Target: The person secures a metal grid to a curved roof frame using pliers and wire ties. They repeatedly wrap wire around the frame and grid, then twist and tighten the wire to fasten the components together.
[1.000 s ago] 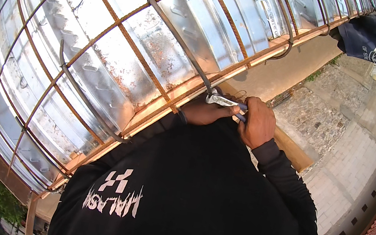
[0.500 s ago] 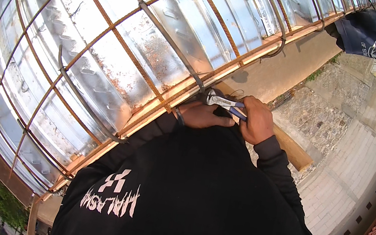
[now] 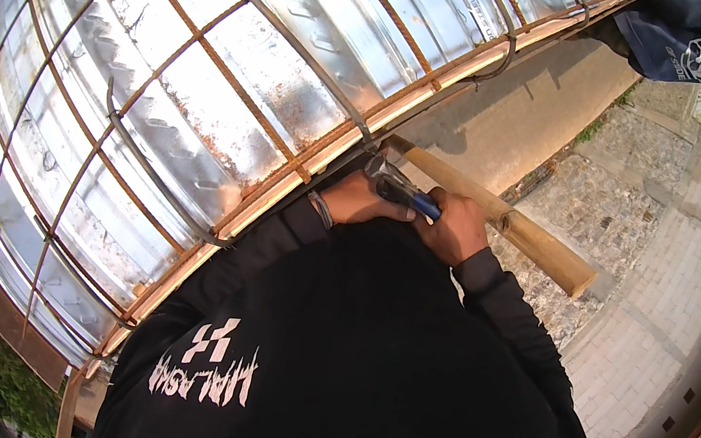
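A pair of pincers [image 3: 403, 189] with blue handles is held in my right hand [image 3: 460, 227], its fingers closed round the grips. The metal head of the pincers is beside the outer edge of the decking, just below the end of a bent grey bar [image 3: 320, 71]. My left hand [image 3: 354, 201] is close against that edge, under the head of the pincers. Its thumb lies along the tool's near side; the other fingers are curled and mostly hidden, so what they hold does not show.
Corrugated metal decking [image 3: 250, 98] lies at left under a grid of rusty rebar [image 3: 245, 97]. A wooden pole [image 3: 542, 248] juts out beyond my hands. Far below is a paved ground [image 3: 635, 307]. Another person's dark shirt [image 3: 682, 43] shows at upper right.
The pincers have turned, with their handles closer together and lower. My right hand has moved left and down toward my left hand. More of the wooden pole shows.
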Demonstrator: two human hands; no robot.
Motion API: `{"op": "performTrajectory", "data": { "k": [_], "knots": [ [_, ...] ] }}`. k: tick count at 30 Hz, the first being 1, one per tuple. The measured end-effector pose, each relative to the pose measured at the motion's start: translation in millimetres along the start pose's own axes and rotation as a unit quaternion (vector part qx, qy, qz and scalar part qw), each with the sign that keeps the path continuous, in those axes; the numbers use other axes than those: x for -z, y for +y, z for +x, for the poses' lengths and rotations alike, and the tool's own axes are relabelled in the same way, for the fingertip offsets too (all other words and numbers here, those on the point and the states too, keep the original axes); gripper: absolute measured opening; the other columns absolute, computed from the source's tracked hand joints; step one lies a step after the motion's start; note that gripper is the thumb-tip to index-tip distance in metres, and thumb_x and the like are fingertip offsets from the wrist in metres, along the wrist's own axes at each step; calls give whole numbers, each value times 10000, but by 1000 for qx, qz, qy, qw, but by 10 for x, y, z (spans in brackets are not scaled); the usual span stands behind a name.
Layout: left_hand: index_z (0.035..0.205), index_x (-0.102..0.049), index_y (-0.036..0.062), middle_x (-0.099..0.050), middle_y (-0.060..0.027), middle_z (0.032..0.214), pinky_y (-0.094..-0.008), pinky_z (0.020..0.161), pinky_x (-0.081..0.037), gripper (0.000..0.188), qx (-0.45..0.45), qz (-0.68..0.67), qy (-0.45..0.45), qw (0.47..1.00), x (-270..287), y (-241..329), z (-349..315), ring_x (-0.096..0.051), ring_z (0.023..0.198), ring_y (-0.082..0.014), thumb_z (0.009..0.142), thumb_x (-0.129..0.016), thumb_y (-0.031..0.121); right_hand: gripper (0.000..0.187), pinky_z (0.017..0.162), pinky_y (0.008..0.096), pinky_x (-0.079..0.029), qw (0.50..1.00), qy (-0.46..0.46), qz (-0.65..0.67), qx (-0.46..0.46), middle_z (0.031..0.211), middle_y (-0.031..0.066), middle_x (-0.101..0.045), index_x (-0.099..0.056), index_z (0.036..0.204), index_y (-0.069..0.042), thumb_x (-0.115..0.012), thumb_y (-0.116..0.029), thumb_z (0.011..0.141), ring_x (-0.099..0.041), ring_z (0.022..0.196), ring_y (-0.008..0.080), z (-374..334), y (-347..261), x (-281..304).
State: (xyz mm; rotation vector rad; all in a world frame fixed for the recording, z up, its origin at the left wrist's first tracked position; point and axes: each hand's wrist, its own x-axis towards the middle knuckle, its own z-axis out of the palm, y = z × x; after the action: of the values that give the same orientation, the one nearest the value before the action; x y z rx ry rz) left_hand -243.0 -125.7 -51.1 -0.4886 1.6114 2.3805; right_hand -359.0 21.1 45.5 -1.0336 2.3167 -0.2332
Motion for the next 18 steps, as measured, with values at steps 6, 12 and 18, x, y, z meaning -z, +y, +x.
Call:
{"op": "performTrajectory", "data": {
  "k": [6,12,18],
  "knots": [
    [1413,-422,50,-585,-99,1340,-306,981,-451,572,-69,-314,-87,943,50,91,-117,-568,1133,-141,910,-690,103,297,665,448,-526,993,-10,119,-20,714,210,-659,-684,782,2,-744,-287,814,-654,710,407,-70,12,-276],
    [1066,-660,0,-688,-50,934,-266,743,-480,321,-49,-132,-64,988,95,-68,-73,-586,806,-101,982,-623,307,282,630,353,-504,976,-62,206,-10,678,164,-652,-676,889,53,-726,-223,859,-653,624,232,-100,79,-416],
    [1036,-640,-14,-646,-85,856,-339,755,-474,255,-136,5,-83,987,155,-166,-34,-575,791,-159,996,-587,232,295,713,291,-454,934,-199,296,-34,805,41,-612,-627,1130,-8,-564,-258,986,-567,752,140,-73,102,-135]
  ]
}}
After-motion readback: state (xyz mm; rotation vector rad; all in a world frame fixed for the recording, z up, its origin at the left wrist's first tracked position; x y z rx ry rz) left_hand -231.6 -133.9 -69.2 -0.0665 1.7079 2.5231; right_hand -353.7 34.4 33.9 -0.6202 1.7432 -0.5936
